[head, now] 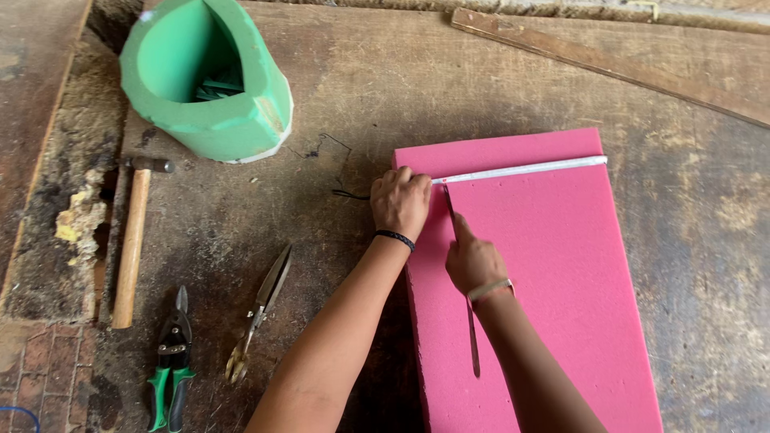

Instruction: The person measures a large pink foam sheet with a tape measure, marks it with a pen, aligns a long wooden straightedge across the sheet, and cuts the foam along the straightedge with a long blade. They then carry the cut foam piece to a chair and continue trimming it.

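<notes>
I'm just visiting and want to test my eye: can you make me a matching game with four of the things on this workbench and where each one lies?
Things:
1. wooden-handled hammer
2. green foam tub
3. white straight ruler
4. green-handled metal snips

Places:
A. lying across the top of the pink foam sheet
B. at the bench's near left corner
C. at the far left, behind the other tools
D. along the left edge, handle pointing toward the person

Pairs: 1-D, 2-C, 3-A, 4-B
</notes>
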